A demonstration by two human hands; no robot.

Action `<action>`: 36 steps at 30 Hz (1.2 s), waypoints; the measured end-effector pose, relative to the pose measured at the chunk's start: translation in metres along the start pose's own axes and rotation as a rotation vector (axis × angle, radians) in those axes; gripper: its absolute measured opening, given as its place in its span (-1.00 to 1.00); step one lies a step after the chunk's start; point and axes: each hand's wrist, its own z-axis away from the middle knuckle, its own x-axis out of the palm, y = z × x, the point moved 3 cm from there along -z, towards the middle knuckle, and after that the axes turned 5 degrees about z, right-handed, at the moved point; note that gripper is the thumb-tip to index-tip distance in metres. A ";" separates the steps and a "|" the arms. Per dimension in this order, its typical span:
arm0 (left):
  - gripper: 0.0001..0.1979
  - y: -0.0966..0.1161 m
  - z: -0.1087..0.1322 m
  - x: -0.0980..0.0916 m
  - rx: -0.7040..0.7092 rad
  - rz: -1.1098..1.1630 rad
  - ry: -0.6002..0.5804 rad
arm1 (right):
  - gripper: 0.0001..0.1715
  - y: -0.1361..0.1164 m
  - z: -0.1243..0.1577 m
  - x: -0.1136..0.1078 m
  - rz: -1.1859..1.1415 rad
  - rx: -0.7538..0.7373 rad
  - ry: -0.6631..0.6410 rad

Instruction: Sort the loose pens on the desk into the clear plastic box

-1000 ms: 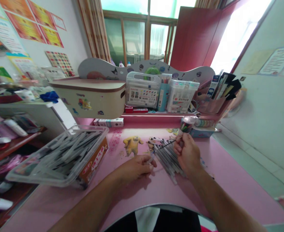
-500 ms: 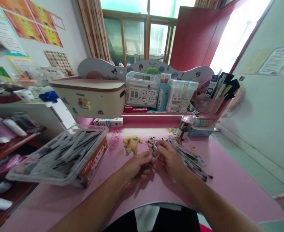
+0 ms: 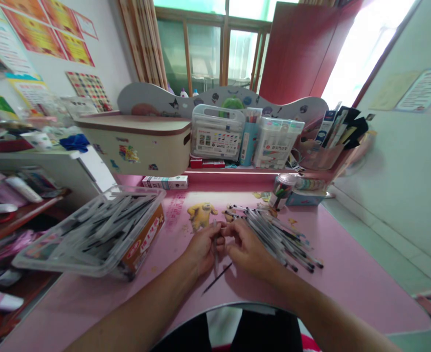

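Observation:
My left hand point(image 3: 202, 248) is closed around a clear pen barrel point(image 3: 215, 256), which points down toward the pink desk. The fingers of my right hand point(image 3: 247, 247) are curled, and its fingertips meet those of my left hand near the barrel's upper end. What that pinch holds is too small to make out. A thin dark pen refill point(image 3: 215, 280) slants down and left from under my right hand; whether this hand grips it or it lies on the desk, I cannot tell. Beyond my right hand lies a loose pile of pens point(image 3: 274, 234) with clear barrels and dark ends.
On the left, a clear plastic tray point(image 3: 61, 268) full of pen parts rests on a brown box point(image 3: 145, 242). A jar point(image 3: 283, 188) and a blue box point(image 3: 305, 198) stand behind the pile. The back shelf holds a lidded bin point(image 3: 138, 151) and marker cases point(image 3: 217, 139).
My hands have shifted slightly left, and the right has pulled away from the pile. The barrel in my left hand now stands more upright. A dark refill has come into view below my hands.

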 end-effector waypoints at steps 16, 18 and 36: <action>-0.82 0.030 -0.005 -0.012 0.134 0.154 0.123 | -0.83 -0.005 -0.007 -0.020 0.108 0.024 -0.128; -0.75 0.024 -0.002 -0.010 0.108 0.188 0.105 | -0.87 0.001 -0.010 -0.020 -0.048 0.131 -0.008; -0.79 -0.012 0.008 0.005 -0.111 0.149 -0.049 | -0.60 0.007 -0.002 -0.012 -0.023 0.074 0.160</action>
